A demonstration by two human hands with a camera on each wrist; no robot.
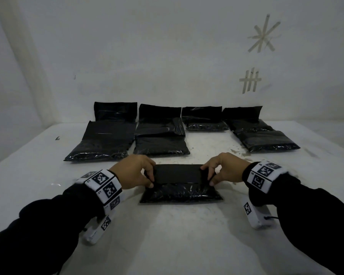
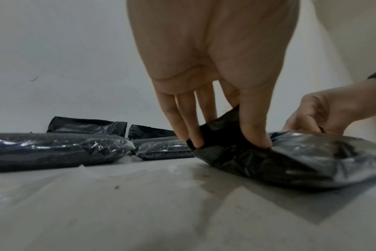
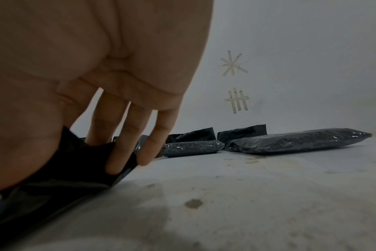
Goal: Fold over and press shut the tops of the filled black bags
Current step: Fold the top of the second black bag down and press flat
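On the near middle of the white worktop [image 1: 173,235] lies a filled black bag [image 1: 180,193], plump and crinkled, its glossy film catching light. Its flat, matte top flap [image 1: 177,173] is raised and turned toward the person. The left hand [image 1: 133,173] pinches the flap's 9 o'clock end between thumb and fingers; the right hand [image 1: 224,171] pinches the 3 o'clock end the same way. Both wrists wear white bands with black square markers, over black sleeves.

Farther off, from 11 to 1 o'clock, four more filled black bags lie in a row: far-left bag [image 1: 103,143], second bag [image 1: 160,139], third bag [image 1: 206,121], far-right bag [image 1: 260,135]. Their empty tops lean up against the white wall [image 1: 147,56]. What fills them looks lumpy through the film; I cannot tell what it is.

The worktop is scuffed and stained near the right hand. At 1 o'clock on the wall, tape strips form a star [image 1: 263,35] and a hash mark [image 1: 250,80].
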